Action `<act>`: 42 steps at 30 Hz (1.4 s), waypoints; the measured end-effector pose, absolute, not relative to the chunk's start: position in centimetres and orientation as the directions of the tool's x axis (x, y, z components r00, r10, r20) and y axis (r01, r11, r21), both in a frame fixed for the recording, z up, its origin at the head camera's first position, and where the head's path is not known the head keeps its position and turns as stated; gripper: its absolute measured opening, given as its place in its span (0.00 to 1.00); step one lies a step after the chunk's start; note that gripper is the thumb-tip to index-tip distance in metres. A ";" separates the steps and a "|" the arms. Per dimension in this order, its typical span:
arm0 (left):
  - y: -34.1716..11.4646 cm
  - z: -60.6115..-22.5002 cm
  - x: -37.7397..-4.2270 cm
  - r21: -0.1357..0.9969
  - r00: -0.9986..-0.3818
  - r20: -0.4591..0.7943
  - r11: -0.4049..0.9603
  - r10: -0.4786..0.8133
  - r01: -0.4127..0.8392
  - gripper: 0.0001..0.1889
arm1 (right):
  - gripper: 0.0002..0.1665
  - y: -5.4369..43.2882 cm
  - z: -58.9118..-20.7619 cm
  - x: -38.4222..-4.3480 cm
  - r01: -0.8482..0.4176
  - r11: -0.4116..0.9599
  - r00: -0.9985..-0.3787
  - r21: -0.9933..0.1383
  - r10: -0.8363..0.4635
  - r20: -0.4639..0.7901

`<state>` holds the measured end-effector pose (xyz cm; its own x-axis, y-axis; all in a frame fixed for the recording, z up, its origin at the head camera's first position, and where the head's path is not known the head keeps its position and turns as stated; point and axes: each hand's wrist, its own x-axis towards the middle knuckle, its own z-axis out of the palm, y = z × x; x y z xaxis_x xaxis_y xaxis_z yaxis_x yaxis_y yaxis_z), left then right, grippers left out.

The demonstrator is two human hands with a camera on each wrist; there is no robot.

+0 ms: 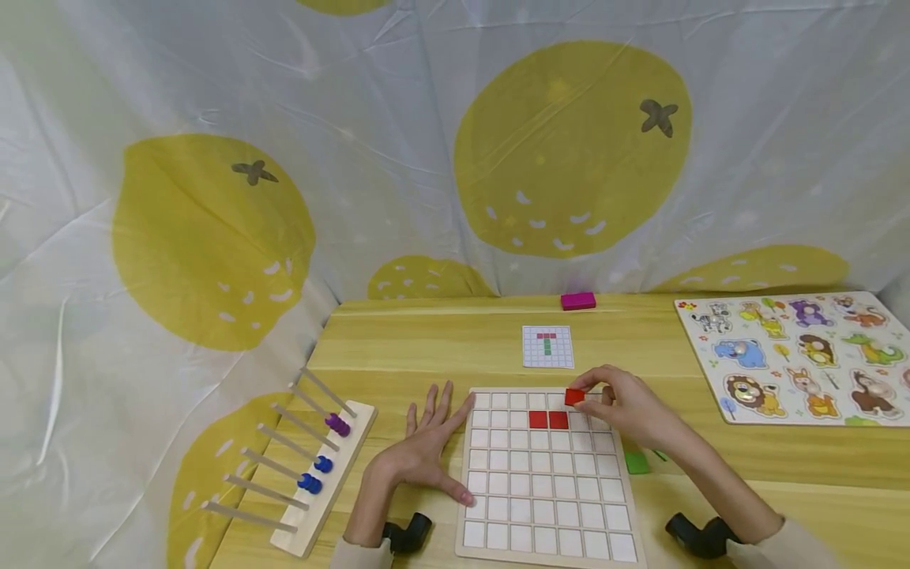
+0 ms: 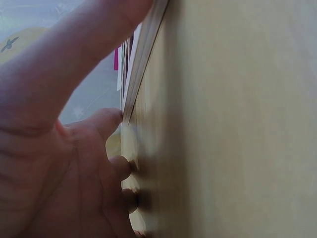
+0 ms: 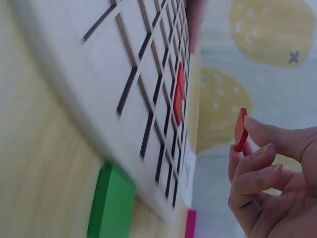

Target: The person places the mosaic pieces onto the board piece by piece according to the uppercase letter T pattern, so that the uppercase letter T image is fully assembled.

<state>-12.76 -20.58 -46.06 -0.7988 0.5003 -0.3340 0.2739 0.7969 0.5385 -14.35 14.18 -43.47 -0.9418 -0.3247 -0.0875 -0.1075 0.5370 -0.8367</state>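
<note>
A white wooden grid board (image 1: 529,478) lies on the table, with two red square tiles (image 1: 548,420) side by side in its second row. My right hand (image 1: 633,407) pinches a third red tile (image 3: 241,130) between thumb and fingers, above the board's top right part. Spread out at the board's left edge, my left hand (image 1: 425,446) touches that edge with thumb and index finger; its other fingers rest on the tabletop. Behind the board lies a pattern card (image 1: 547,347) showing a T in red and green squares.
Green tiles (image 1: 637,462) lie right of the board, partly behind my right forearm. A magenta block (image 1: 578,301) sits by the curtain. To the left stands a peg rack (image 1: 323,482) with purple and blue rings. An animal puzzle board (image 1: 775,356) lies at the right.
</note>
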 end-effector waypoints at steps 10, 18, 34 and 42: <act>-20.6 -46.2 -12.7 0.544 -0.800 -0.326 0.792 0.503 0.277 0.75 | 0.11 9.6 -44.6 -16.0 -0.200 0.469 -0.886 -0.860 -0.461 -0.046; -20.6 -46.3 -12.8 0.540 -0.802 -0.325 0.794 0.502 0.279 0.75 | 0.10 7.5 -45.1 -16.4 -0.250 0.547 -0.880 -0.799 -0.473 -0.049; -20.5 -46.3 -12.7 0.524 -0.806 -0.321 0.802 0.497 0.286 0.75 | 0.08 6.5 -45.1 -16.1 -0.204 0.626 -0.898 -0.752 -0.426 -0.111; -20.5 -46.2 -12.8 0.525 -0.806 -0.319 0.801 0.499 0.288 0.75 | 0.09 5.9 -45.6 -16.1 -0.177 0.638 -0.919 -0.749 -0.380 -0.107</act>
